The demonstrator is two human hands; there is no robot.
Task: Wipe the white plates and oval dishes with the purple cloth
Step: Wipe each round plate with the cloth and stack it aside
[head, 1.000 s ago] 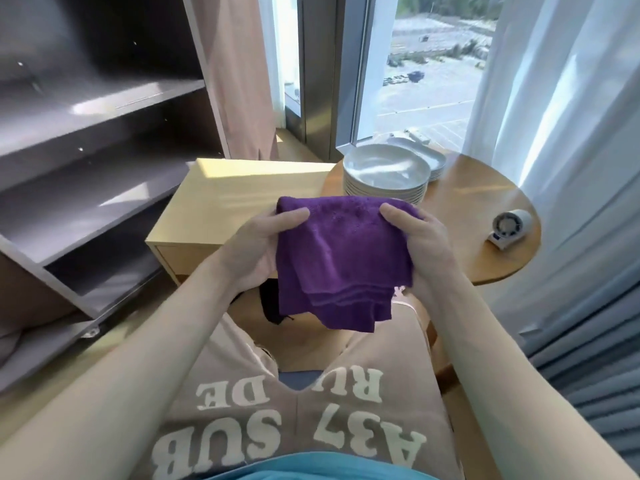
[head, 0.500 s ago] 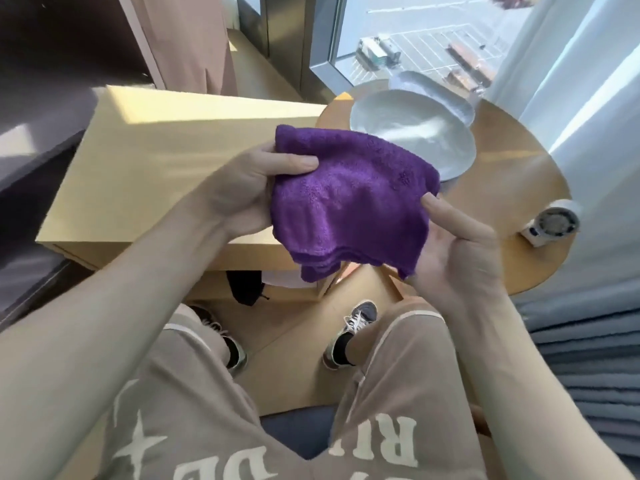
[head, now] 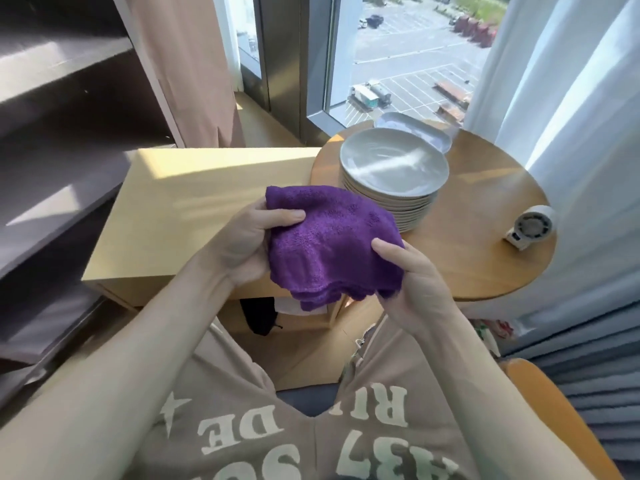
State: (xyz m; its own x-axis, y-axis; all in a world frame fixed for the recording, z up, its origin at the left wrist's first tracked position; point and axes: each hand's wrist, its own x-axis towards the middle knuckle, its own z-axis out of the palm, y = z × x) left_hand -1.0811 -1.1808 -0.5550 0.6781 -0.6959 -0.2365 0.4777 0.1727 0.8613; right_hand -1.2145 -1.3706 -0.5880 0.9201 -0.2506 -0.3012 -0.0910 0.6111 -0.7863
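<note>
Left grip (head: 242, 242) and right grip (head: 417, 289) both pinch the folded purple cloth (head: 329, 247), held in air at the bench (head: 485, 265) near-left edge: soft, light. Plate stack (head: 394, 168) far-left looks slick, chippable; take by rim

Open tabletop (head: 467, 244) right of plate stack (head: 394, 164) (fan (head: 530, 226) at its edge); oval dish (head: 415, 128) apparently just behind.

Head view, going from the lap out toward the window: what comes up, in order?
Nearest is the purple cloth, gripped by the left hand and right hand → stack of white plates on the round table → oval dish → window.
</note>
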